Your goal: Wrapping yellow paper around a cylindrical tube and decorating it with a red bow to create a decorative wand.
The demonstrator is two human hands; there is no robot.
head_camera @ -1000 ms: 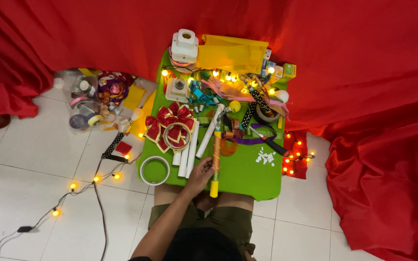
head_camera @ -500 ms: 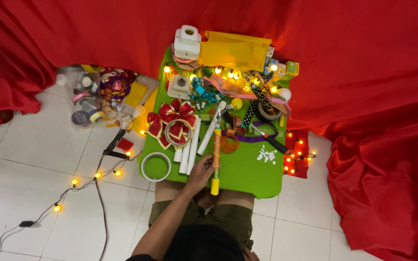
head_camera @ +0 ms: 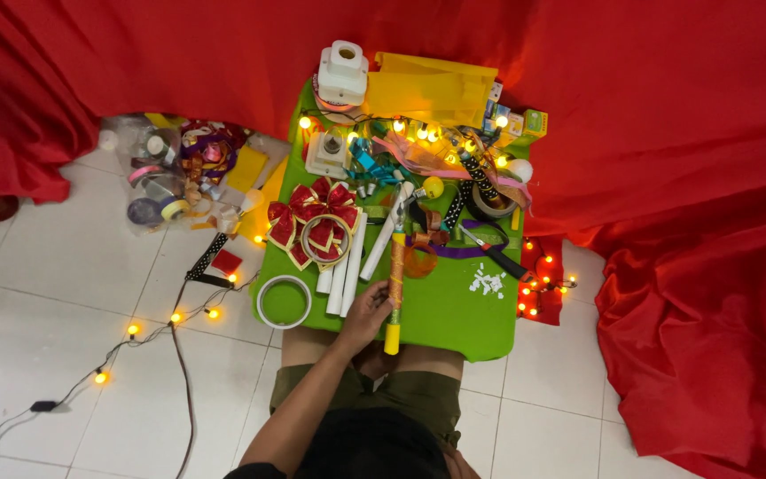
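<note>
1. Left hand (head_camera: 367,312) is at the near edge of the green worktop (head_camera: 454,310), fingers curled against a long stick (head_camera: 394,275) wrapped in orange with a yellow end; grip looks closed on it.
2. Stick lies lengthwise on the worktop, yellow end hanging just over the near edge, far end pointing at the clutter in the middle.
3. Right hand: not in view, state can't be told.
4. Just left of the hand: a tape ring (head_camera: 284,302) flat on the worktop, near its left corner.
5. Between ring and stick: white tubes (head_camera: 345,270) side by side, touching each other, running away from the person.
6. Red bow (head_camera: 312,223) with gold edging sits over the far ends of the tubes.
7. Right of the stick: small white scraps (head_camera: 488,282) on the green surface, apart from the hand.
8. Far end of worktop: white device (head_camera: 342,75) and yellow sheet (head_camera: 436,93), with lit bulbs (head_camera: 427,133) and ribbon tangle in front of them.
9. Floor, left: light string (head_camera: 170,318) on white tiles, plus a pile of ribbon spools (head_camera: 166,177).
10. Red cloth (head_camera: 667,133) drapes all around behind and to the right.
</note>
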